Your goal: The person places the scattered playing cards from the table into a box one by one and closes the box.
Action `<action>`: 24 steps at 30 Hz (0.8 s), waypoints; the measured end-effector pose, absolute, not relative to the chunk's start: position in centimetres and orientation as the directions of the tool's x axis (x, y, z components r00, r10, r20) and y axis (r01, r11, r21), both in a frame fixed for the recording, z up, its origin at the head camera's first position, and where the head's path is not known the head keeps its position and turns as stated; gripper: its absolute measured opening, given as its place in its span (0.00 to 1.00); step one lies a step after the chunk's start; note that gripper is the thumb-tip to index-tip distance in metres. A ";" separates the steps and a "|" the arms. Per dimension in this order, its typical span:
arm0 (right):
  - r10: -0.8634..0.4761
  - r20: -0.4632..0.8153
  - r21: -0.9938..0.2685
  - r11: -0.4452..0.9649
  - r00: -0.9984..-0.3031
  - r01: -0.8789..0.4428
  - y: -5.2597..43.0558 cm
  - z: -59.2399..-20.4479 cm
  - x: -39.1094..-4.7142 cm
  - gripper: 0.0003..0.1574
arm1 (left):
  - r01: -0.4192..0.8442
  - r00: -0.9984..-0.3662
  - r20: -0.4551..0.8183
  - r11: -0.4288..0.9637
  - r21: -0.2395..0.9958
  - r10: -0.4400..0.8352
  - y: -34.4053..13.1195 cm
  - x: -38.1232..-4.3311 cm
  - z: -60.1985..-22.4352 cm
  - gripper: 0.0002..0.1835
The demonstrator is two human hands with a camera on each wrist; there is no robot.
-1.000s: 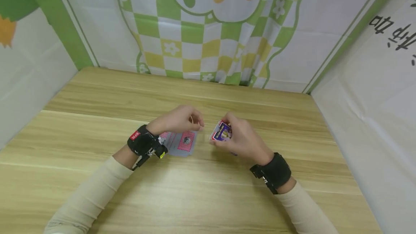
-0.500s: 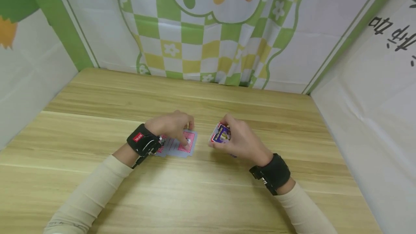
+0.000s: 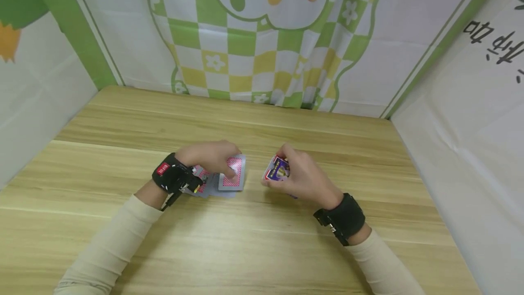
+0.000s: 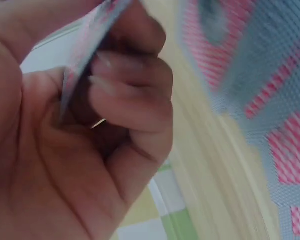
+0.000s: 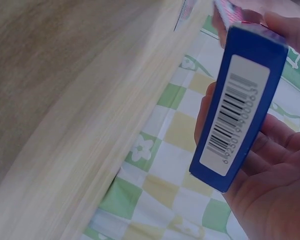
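Observation:
Between thumb and fingers, my left hand [image 3: 209, 156] pinches a red-and-white backed playing card [image 3: 227, 183], raised just over the others. The left wrist view catches that card edge-on, tucked against the curled fingers. Several more playing cards [image 3: 214, 190] lie overlapping on the table beneath this hand, partly covered by it. My right hand [image 3: 307, 174] grips a small card box [image 3: 281, 170] with a purple picture front, tilted above the table to the right of the cards. Its blue side with a white barcode label [image 5: 235, 115] faces the right wrist camera.
Light wood-grain table [image 3: 262, 240] spreads under both hands. A green, yellow and white checked cloth [image 3: 245, 58] hangs along its back edge. White panels stand at the left and right, the right one [image 3: 462, 117] bearing dark writing.
My left hand has come back from near the box to the spread cards, pressed its thumb down and lifted a card slightly. The right hand keeps holding the box in nearly the same place.

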State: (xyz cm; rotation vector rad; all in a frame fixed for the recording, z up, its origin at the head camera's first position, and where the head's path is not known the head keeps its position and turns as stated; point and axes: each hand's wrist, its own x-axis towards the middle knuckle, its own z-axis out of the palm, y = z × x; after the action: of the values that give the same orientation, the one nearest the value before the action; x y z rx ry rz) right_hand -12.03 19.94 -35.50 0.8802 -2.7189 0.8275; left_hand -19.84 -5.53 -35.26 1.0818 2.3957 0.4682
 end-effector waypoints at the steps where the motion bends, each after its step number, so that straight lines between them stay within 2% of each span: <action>1: -0.492 0.314 -0.455 0.672 -0.812 -0.584 19.9 -35.5 -12.0 0.36 | 0.599 -0.578 -0.259 0.618 0.510 0.774 -5.7 -19.8 -34.9 0.13; 3: -0.496 0.315 -0.455 0.669 -0.809 -0.588 19.9 -35.6 -12.0 0.36 | 0.572 -0.596 -0.219 0.600 0.560 0.773 -5.9 -19.7 -34.2 0.20; 8: -0.505 0.312 -0.461 0.660 -0.804 -0.593 19.9 -35.6 -12.1 0.36 | 0.477 -0.691 -0.097 0.553 0.683 0.716 -5.7 -19.4 -33.2 0.36; 12: -0.508 0.313 -0.460 0.658 -0.802 -0.596 19.8 -35.7 -12.0 0.35 | 0.456 -0.708 -0.035 0.494 0.740 0.705 -4.7 -19.3 -33.4 0.23; 15: -0.509 0.320 -0.457 0.656 -0.799 -0.600 19.8 -35.7 -12.0 0.35 | 0.461 -0.697 -0.010 0.459 0.760 0.717 -4.2 -19.2 -33.6 0.13; 24: -0.509 0.318 -0.457 0.657 -0.800 -0.600 19.7 -35.7 -12.0 0.34 | 0.433 -0.698 0.003 0.419 0.798 0.716 -3.9 -18.9 -33.7 0.12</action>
State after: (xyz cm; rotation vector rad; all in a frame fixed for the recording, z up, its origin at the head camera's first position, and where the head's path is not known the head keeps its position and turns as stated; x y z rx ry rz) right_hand -11.98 19.72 -35.71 0.9141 -2.7101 0.8344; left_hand -18.92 -3.87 -33.66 0.9891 2.3406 1.1674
